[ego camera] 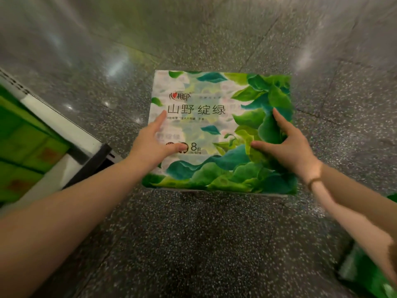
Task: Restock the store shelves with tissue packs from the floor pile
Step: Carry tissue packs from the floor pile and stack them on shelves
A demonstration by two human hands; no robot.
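A large tissue pack (219, 134) printed with green leaves was above the speckled grey floor (193, 244), between both hands. The left hand (153, 145) lay on its left part, fingers straight and spread, thumb on the print. The right hand (290, 145) touched the right part with spread fingers; whether it really gripped, I cannot tell. At the left stood a shelf (64, 127) with green packs (25, 143).
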